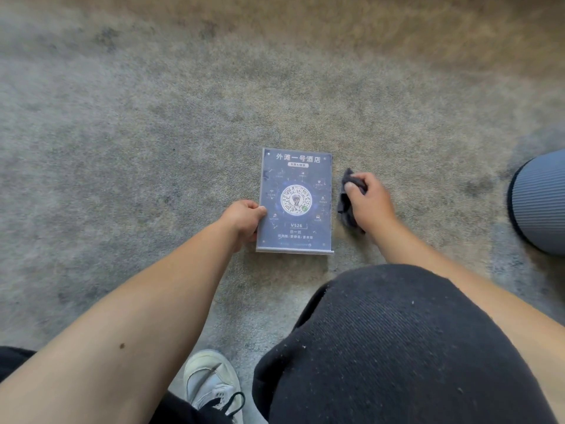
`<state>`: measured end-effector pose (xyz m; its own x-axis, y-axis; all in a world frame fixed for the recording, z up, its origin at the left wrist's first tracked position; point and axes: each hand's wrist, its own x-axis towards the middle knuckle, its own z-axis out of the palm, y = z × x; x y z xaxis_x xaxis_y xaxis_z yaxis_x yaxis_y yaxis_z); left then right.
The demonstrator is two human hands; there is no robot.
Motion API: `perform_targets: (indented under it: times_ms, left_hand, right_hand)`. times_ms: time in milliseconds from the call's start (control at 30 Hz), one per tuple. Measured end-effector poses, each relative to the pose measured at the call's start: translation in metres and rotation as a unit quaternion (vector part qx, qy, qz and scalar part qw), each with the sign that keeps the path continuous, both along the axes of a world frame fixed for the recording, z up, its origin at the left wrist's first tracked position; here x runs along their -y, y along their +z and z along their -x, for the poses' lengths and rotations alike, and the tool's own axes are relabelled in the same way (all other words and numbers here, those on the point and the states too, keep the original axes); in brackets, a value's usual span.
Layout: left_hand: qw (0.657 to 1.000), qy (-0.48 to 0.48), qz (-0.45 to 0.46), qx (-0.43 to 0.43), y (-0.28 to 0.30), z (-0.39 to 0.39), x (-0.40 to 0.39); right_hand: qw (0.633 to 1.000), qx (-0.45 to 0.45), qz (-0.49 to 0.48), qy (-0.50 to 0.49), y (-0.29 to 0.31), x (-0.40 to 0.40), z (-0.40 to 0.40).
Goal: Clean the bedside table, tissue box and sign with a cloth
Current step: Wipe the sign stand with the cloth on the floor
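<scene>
Dark blue sign [295, 201] with white QR circle; dark grey cloth [347, 206]; mottled grey-beige carpet [153, 133]; ribbed blue-grey cushion [541, 203].

We see the sign [295, 201], a dark blue card in a clear acrylic holder, with white Chinese lettering at its top, a round QR code in the middle and "V526" below; it faces up over the grey carpet, its stand edge nearest us. Just to its right is the cloth [348, 197], dark grey and bunched into a crumpled wad.
</scene>
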<state>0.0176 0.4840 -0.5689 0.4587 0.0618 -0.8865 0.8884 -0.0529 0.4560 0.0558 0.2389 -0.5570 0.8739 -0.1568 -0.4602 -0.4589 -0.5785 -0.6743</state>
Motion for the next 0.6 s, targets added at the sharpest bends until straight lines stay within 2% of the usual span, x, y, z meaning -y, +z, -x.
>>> perform_targets:
  times_ms: [167, 267, 333, 500, 600]
  left_hand:
    - [0.994, 0.082, 0.073, -0.007, 0.009, 0.004, 0.013]
    - [0.987, 0.145, 0.062, -0.002, 0.013, 0.011, 0.027]
    - [0.987, 0.153, 0.042, 0.001, 0.019, 0.018, 0.033]
    - [0.995, 0.101, 0.002, 0.02, 0.056, 0.036, 0.035]
    - [0.997, 0.067, -0.004, 0.033, 0.099, 0.034, 0.031]
  right_hand:
    - [0.987, -0.053, 0.086, 0.126, -0.015, -0.022, -0.011]
    - [0.991, -0.066, 0.032, 0.115, -0.004, -0.014, 0.02]
    - [0.991, -0.084, 0.001, 0.109, 0.007, -0.007, 0.044]
    - [0.977, -0.175, -0.112, 0.046, 0.056, 0.01, 0.09]
    - [0.968, -0.198, -0.142, 0.064, 0.106, 0.021, 0.099]
